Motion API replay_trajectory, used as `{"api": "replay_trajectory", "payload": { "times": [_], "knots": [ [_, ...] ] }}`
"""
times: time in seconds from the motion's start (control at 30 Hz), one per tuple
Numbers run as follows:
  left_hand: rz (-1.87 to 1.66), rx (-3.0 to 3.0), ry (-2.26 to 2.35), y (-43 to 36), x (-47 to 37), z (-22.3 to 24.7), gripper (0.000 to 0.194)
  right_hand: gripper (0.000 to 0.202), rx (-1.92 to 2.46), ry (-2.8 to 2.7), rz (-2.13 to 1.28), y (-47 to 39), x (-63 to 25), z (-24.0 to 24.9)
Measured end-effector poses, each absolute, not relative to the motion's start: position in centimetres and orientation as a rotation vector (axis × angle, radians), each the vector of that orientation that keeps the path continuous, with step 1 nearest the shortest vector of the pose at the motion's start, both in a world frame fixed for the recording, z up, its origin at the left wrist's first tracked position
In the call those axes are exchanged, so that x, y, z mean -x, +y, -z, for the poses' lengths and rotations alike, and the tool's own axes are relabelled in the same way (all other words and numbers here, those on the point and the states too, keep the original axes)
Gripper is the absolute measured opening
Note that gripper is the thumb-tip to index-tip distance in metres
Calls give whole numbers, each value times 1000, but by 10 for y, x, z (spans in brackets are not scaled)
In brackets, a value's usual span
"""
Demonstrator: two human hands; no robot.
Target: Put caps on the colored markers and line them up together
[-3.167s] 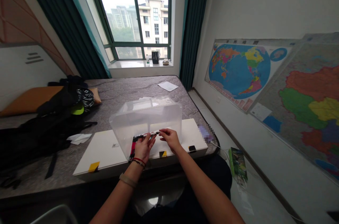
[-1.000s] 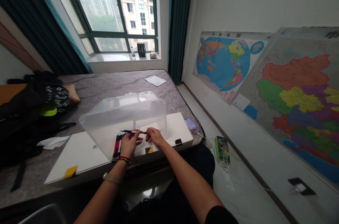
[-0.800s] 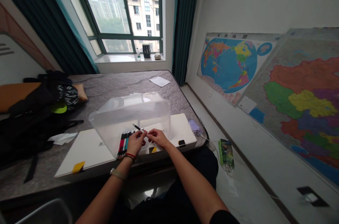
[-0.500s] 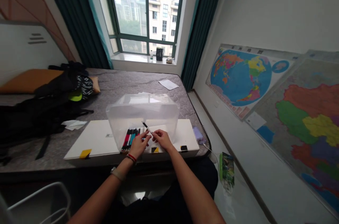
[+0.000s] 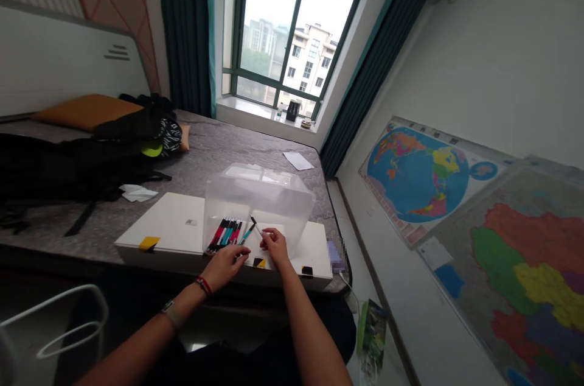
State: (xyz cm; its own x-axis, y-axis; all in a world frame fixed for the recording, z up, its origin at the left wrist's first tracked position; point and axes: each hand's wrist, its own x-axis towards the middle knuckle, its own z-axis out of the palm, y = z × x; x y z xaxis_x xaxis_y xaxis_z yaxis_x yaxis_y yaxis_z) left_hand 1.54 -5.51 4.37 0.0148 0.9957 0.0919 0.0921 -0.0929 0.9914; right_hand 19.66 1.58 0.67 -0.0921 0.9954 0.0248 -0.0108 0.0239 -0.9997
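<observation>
My right hand (image 5: pixel 274 246) pinches a slim pen (image 5: pixel 257 227) with a dark tip and pale barrel, pointing up and to the left. Beside it, a teal pen with black ends (image 5: pixel 247 233) slants upward, its lower end at the fingertips of my left hand (image 5: pixel 227 264). The fingers of that hand are curled and appear closed on it, though the contact is partly hidden. Several red, teal and black pens (image 5: pixel 224 231) lie side by side left of the hands, on a white box (image 5: pixel 168 221), in front of a translucent plastic bin (image 5: pixel 260 194).
The white box rests on a grey mattress (image 5: pixel 219 136). Black bags (image 5: pixel 45 167) and a crumpled tissue (image 5: pixel 138 192) lie to the left. A paper sheet (image 5: pixel 298 161) is farther back. A purple item with a cable (image 5: pixel 335 255) sits right of the box.
My left hand has moved left and away from my right hand, and a teal pen now stands out at its fingertips. The right hand keeps its pen. The camera view has tilted.
</observation>
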Motion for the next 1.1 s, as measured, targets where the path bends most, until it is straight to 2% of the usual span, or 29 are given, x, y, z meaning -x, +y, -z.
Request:
{"api": "replay_trajectory", "payload": {
  "times": [0.17,0.4,0.63,0.9,1.1],
  "knots": [
    [-1401,-1663,1238,-42,-12,-41,15,41,1159,-1276,-1263,19,-194,-3],
    [-995,-2046,1808,-18,-16,-18,38,45,1155,-1201,-1282,24,-195,2],
    [-962,-2014,1868,-6,-27,-6,32,43,1117,-1108,-1297,23,-203,4],
    [-616,-2225,2037,-1,-30,-8,39,40,1022,-971,-1297,21,-206,9],
    [-593,-2292,1981,-1,-27,-12,37,36,976,-939,-1317,20,-206,6]
  ]
}}
